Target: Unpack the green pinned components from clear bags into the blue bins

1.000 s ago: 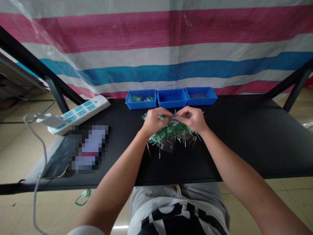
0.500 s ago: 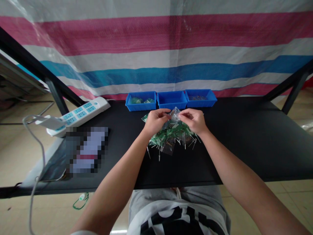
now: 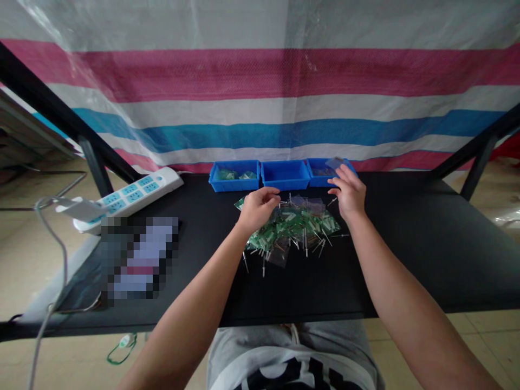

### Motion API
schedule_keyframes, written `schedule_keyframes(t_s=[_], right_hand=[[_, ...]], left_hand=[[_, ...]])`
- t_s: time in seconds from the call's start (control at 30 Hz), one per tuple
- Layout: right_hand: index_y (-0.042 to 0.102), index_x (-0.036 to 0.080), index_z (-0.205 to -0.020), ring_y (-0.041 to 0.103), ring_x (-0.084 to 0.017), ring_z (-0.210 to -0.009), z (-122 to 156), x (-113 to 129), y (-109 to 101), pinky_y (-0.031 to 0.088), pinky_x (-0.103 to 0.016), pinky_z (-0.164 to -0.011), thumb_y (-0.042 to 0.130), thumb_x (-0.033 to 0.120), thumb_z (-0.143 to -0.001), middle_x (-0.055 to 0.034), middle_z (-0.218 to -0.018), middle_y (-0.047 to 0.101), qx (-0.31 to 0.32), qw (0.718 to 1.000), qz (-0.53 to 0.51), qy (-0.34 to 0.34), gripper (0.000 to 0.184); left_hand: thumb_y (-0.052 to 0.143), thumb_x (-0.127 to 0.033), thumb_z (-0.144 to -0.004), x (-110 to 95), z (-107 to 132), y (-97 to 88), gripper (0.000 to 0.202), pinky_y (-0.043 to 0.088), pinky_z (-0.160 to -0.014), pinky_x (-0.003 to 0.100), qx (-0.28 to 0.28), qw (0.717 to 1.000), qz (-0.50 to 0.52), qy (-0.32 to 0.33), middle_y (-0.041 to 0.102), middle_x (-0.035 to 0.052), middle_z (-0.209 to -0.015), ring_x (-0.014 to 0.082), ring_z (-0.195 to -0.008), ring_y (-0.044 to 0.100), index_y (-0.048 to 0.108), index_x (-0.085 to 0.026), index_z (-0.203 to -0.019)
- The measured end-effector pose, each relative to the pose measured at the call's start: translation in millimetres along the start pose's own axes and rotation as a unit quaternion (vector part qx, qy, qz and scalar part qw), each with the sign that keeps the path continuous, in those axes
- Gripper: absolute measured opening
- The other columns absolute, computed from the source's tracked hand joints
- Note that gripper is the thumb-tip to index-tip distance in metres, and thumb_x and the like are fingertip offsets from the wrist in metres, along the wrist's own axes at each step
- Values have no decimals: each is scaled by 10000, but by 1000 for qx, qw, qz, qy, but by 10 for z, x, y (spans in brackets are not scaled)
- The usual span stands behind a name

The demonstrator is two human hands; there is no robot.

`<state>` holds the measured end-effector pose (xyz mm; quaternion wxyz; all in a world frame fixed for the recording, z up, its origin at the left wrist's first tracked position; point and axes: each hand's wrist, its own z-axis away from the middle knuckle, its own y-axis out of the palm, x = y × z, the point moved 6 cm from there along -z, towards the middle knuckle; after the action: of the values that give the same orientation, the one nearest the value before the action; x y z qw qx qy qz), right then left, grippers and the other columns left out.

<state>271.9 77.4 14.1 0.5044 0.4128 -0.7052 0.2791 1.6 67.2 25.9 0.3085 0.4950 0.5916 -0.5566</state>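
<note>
A heap of small green packets (image 3: 288, 225) and silvery, rivet-like pins (image 3: 305, 241) lies on the black table between my hands. My left hand (image 3: 260, 208) is at the heap's upper left, thumb and forefinger curled close together; whatever they hold, if anything, cannot be made out. My right hand (image 3: 350, 192) is raised in front of the right blue bin (image 3: 319, 177), its fingers spread. At its fingertips, over that bin, is a small clear plastic bag (image 3: 333, 162), blurred and seemingly loose. More clear bags (image 3: 311, 205) lie on the heap's far side.
Left of the right bin stand a middle blue bin (image 3: 284, 183) and a left blue bin (image 3: 234, 185) holding green packets. A white power strip (image 3: 130, 197) with a plugged-in adapter and a pixelated object (image 3: 142, 260) lie at the left. Striped sheeting (image 3: 260, 76) hangs behind.
My right hand has moved right and away from the left, toward the right bin, its fingers opening beside the small bag. My left hand stays at the heap. The view has tilted slightly up.
</note>
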Motion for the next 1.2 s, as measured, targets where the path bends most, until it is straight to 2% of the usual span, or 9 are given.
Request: schedule_keyframes(t_s=[0.13,0.23,0.4,0.53,0.63,0.77,0.93,1.03,1.2], right_hand=[[582,196,-1254,693,-190,-733,-46,-133,-52,483,-229,-426,645,289,-658,-167,-1274,610,8,998,15,55,606],[646,144,-1128,676,-172,-656,-27,-106,-57,434,-210,-397,659,281,-643,-167,-1151,668,-8,998,16,55,504],[681,140,-920,630,-144,-566,6,-45,-10,388,-198,-383,686,296,-633,-79,-846,708,2,999,15,36,327],[683,140,-888,614,-140,-542,30,-44,21,459,-245,-468,679,318,-663,-42,-732,686,29,998,58,17,287],[691,145,-867,629,-158,-584,89,17,82,511,-295,-579,639,322,-707,-41,-717,693,71,990,119,-30,244],[707,159,-822,644,-178,-657,215,157,198,506,-310,-659,605,314,-737,-43,-714,706,129,968,194,-97,204],[714,165,-811,625,-191,-672,297,217,317,494,-322,-685,584,260,-710,-42,-712,690,222,934,253,-119,190],[720,168,-854,617,-234,-808,309,171,345,485,-364,-780,600,236,-672,-72,-827,678,278,890,332,-142,229],[706,176,-1008,542,-306,-992,301,46,308,441,-434,-898,677,363,-683,-120,-1005,623,303,826,458,-126,376]], left_hand=[[610,-350,-765,9,-4,-12,313,469,-617,249,-4,1000,-13,5,711,30,-766,149,-689,630,697,-158,-997],[606,-357,-768,11,-10,-35,313,473,-623,251,-11,1000,-13,6,706,26,-757,148,-680,626,697,-156,-989],[594,-332,-777,-21,-18,-148,280,503,-703,273,-34,998,-45,10,724,37,-797,167,-732,649,706,-151,-959],[556,-264,-794,-53,-31,-255,263,511,-795,292,-54,985,-160,26,739,45,-851,190,-799,671,719,-159,-973],[523,-211,-795,-35,-41,-232,289,512,-845,320,-26,969,-244,39,745,67,-927,221,-870,680,722,-159,-999],[490,-167,-798,-9,-36,-152,324,503,-913,332,15,950,-308,54,738,77,-1027,232,-958,672,720,-161,-1025],[507,-171,-770,-21,-24,-100,353,476,-985,333,69,940,-328,58,722,62,-1101,236,-1059,646,715,-180,-1054],[560,-218,-742,-31,-1,-69,380,453,-1015,357,121,936,-327,57,700,57,-1158,250,-1117,618,699,-198,-1096],[666,-446,-714,-26,44,-36,496,399,-1021,510,154,924,-347,47,647,86,-1237,334,-1211,532,661,-231,-1161]])
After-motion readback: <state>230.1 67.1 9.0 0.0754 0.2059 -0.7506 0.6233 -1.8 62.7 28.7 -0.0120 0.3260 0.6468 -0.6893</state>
